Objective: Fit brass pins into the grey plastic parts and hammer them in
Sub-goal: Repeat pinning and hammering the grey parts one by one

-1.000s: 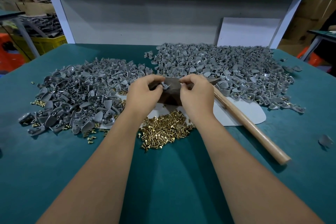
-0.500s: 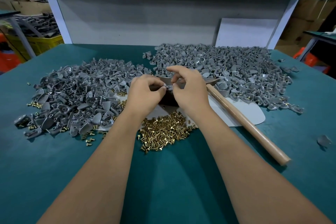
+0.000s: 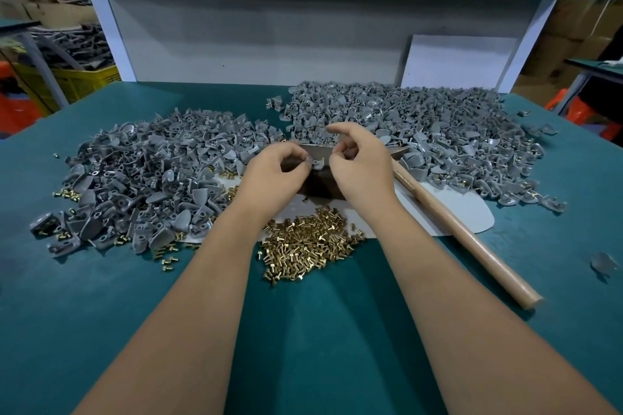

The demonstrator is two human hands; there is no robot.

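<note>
Both forearms stretched out over the green table [image 3: 101, 313]. Left hand [image 3: 274, 172] curled, pinching a small grey plastic part [image 3: 316, 163] on the dark block [image 3: 320, 184]. Right hand [image 3: 360, 165] just beside it, fingers loosely bent, index up, grip unclear. Shiny brass pins [image 3: 310, 242] heaped nearer; wooden hammer handle [image 3: 462, 232] alongside.

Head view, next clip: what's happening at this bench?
A person is fitting small parts together by hand at a green table. The left hand pinches one grey plastic part over a dark block, while the right hand works at it with its fingertips, forefinger raised. Whether a pin is in yet is too small to tell. Two heaps of grey parts lie behind, loose brass pins in front. The hammer lies untouched at the right.
</note>
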